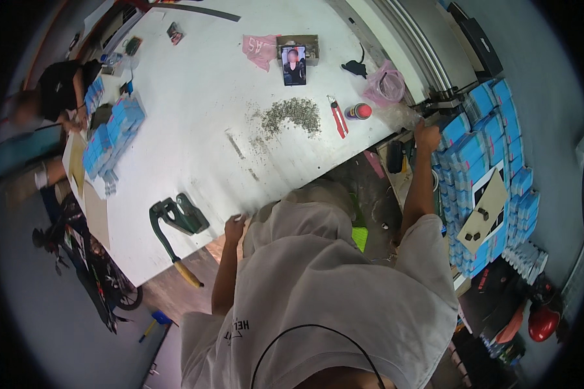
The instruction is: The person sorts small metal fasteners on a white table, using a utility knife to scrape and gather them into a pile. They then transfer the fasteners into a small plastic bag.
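Observation:
My left hand [235, 228] is at the near edge of the white table [194, 117], fingers curled together; whether anything small is in them does not show clearly. To its left stands a dark green hand press [180, 215] with a curved lever and yellow grip. My right hand [427, 137] reaches out past the table's right corner, closed, beside a clear plastic bag [399, 118] and the stacked blue packs [477, 146]. What its fingers grip is hidden. Many small metal bits [292, 118] lie spread over the tabletop.
A red box cutter [338, 118] and a red-capped can [358, 111] lie near the right corner. A phone [294, 65] leans on a small box [309, 47] beside pink cloth [261, 52]. At the left, another person [61, 94] works by blue packs [115, 133].

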`<state>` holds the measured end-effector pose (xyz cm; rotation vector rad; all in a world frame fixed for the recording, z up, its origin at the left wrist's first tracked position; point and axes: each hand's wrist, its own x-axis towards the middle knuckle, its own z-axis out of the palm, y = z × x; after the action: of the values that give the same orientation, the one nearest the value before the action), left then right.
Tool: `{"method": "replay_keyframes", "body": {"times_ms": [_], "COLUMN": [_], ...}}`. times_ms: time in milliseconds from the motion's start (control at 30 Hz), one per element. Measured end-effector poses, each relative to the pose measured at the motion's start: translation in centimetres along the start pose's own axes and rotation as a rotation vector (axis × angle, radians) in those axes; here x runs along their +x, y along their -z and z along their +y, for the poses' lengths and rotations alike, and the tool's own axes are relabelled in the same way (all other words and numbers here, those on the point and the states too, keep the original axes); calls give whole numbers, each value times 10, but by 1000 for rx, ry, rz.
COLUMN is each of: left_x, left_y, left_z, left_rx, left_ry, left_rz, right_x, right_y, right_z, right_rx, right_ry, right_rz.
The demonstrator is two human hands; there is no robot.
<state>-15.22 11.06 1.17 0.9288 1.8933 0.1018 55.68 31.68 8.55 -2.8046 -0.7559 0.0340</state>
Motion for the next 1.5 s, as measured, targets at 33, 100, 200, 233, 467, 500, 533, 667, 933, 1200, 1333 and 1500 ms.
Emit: {"method": "replay_keyframes", "body": {"times_ms": [33,100,200,233,467,500,533,667,933,1200,1333,1500], "left_x": [1,-6,-16,-28,-64,-68,-63,-88,-111,-119,-116,-131], "left_y": [-7,-10,-34,-39,-116,-131,-148,-192,-169,-99,-63,-11], "left_z": [21,41,75,101,287,318,343,419,421,382,350,315], "left_rx": [-11,-28,-64,-62,-370,-454,-508,-772,-690,-709,-884,-866], "left_ry": [-35,-86,-138,-138,-388,-398,-366,-402,-697,-523,-565,-585], "left_rz": [8,35,47,29,-464,-575,-660,-745,-341,-125,-192,-184], "right_x": [11,6,-20,-28,-61,-63,-64,-83,-97,-120,-144,-184], "right_y": [-6,-3,34,56,186,197,204,219,189,146,140,122], "right_z": [5,0,-12,-8,29,34,36,46,46,-9,-29,-33], "right_rx": [26,119,277,328,918,965,1014,1159,1342,1339,1260,1474], "right_ry": [-16,41,370,378,354,364,347,238,-63,52,25,30], "right_rz": [-42,-43,82,46,-388,-451,-480,-605,-608,-709,-741,-919]}}
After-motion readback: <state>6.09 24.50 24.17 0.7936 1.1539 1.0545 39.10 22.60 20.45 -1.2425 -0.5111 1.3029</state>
